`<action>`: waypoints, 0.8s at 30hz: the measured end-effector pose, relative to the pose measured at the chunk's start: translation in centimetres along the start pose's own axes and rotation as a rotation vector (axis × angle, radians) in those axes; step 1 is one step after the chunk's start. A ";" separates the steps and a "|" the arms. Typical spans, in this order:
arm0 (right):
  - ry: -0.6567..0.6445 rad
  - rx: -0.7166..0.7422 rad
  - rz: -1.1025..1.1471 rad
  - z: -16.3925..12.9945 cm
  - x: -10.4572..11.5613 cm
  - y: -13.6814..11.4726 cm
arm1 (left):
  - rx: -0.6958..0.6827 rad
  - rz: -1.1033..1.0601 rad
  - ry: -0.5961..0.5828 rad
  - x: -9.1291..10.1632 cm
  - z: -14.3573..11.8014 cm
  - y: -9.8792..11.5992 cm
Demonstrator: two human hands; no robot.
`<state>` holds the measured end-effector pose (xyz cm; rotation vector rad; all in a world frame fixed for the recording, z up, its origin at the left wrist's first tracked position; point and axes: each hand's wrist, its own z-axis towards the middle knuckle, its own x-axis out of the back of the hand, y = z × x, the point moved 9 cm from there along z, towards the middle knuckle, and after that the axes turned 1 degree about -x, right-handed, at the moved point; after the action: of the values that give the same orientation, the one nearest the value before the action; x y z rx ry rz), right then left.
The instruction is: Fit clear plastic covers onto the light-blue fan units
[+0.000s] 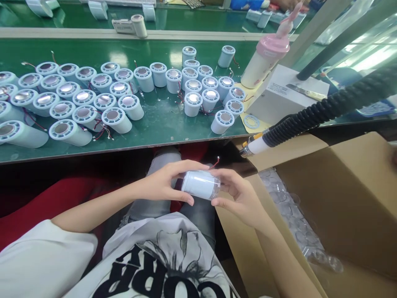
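Just below the middle of the frame, both hands close around one pale blue cylinder, which lies on its side over the person's lap. The left hand grasps its left end, thumb underneath and fingers curled over the top. The right hand cups its right end, where a clear, glossy wrap or cap seems to cover the part; which it is cannot be told. A thin red wire sticks up from behind the cylinder, just above the fingers.

Under the hands lie grey trousers and a white shirt with black print, filling the lower middle of the frame. Just right of the hands, an open cardboard box takes up the lower right, with clear plastic pieces lying along its inner fold. Above the right hand, a white nozzle with a brass tip points down to the left at the end of a black ribbed hose that runs off to the upper right.

Across the upper half stretches a green table. Many like cylinders stand or lie on it in a dense spread from the left edge to the centre, their vented round ends up, thin red wires between them. At the upper right of the table stands a cream bottle with a pink cap, beside a white box. A loose pale ring lies on a yellow sheet near the table's edge.
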<state>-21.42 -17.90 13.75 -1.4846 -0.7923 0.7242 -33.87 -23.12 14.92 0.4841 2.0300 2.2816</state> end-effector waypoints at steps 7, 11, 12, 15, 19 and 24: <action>-0.005 -0.141 0.203 -0.1 -0.4 1.3 | -0.096 0.095 -0.016 0.1 0.0 0.8; 0.013 -0.208 0.283 0.0 -0.6 2.1 | -0.112 0.120 -0.020 0.0 -0.1 0.9; 0.021 -0.218 0.298 0.0 -0.6 2.3 | -0.115 0.123 -0.019 0.0 -0.1 0.9; 0.034 -0.248 0.344 0.2 -0.7 2.8 | -0.123 0.138 -0.020 0.1 -0.1 0.9; 0.036 -0.332 0.414 0.2 -1.2 3.7 | -0.125 0.140 -0.026 0.1 -0.1 1.0; 0.040 -0.459 0.481 -0.1 -2.0 4.6 | -0.151 0.132 -0.032 0.1 0.0 1.3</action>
<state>-22.20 -19.66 9.15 -2.1405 -0.5950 0.9017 -33.76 -23.28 16.25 0.6566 1.8455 2.4603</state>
